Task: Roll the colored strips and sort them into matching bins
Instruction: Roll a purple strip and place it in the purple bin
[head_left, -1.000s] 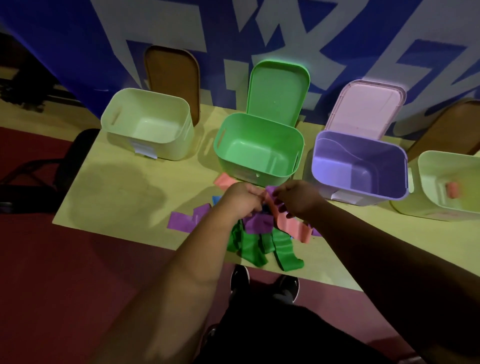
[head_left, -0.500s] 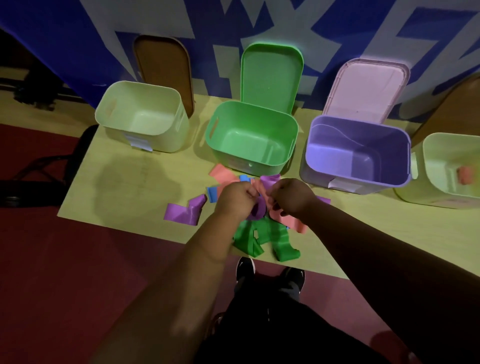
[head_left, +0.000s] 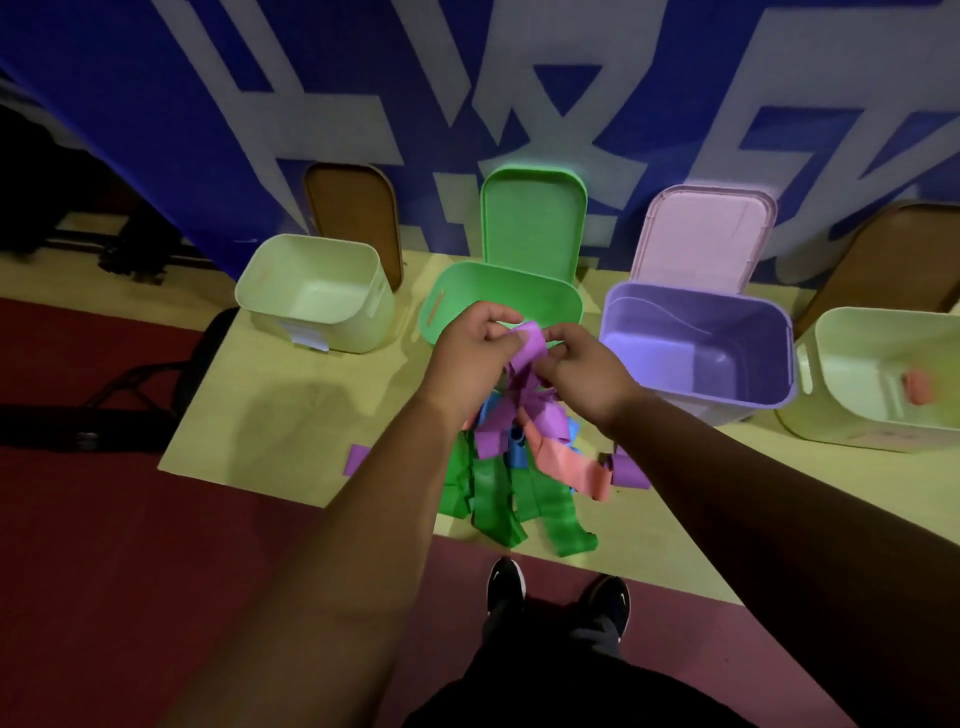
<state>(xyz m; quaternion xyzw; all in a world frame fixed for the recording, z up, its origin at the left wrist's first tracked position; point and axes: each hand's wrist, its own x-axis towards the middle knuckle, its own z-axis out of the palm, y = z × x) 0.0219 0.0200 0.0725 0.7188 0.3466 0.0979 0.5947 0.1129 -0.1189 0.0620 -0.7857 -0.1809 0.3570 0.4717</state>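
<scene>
Head view: the left hand (head_left: 470, 358) and right hand (head_left: 587, 371) each close their grip on the top of a purple strip (head_left: 532, 348), apparently curling it between fingertips; its tail hangs to the pile of strips (head_left: 519, 467) on the tabletop (head_left: 291, 415), before the green bin (head_left: 566, 304), near the purple bin (head_left: 779, 358).

No legible txt: banner (head_left: 519, 78) glyphs cut off, label (head_left: 310, 338) on pale bin (head_left: 363, 312) blurry.
</scene>
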